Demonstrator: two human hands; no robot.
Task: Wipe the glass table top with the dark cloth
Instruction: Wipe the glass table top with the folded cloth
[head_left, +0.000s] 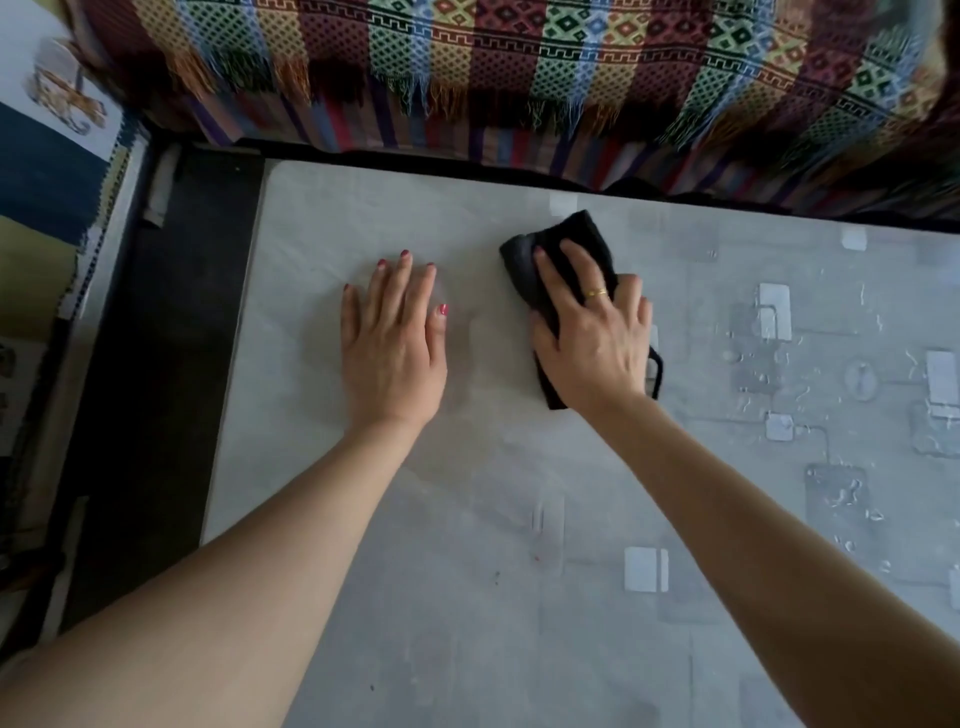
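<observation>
The glass table top (467, 519) fills most of the view, pale grey with a square pattern showing beneath it. A dark cloth (571, 239), folded, lies on the glass near the far edge. My right hand (592, 338) presses flat on the cloth, fingers spread over it, a gold ring on one finger. My left hand (395, 343) rests palm down on the bare glass just left of the cloth, fingers apart, holding nothing. Part of the cloth is hidden under my right hand.
A sofa draped in a colourful woven blanket (519, 67) runs along the table's far edge. A dark frame strip (171, 338) borders the table's left side. Water drops and streaks (841, 493) sit on the glass at the right.
</observation>
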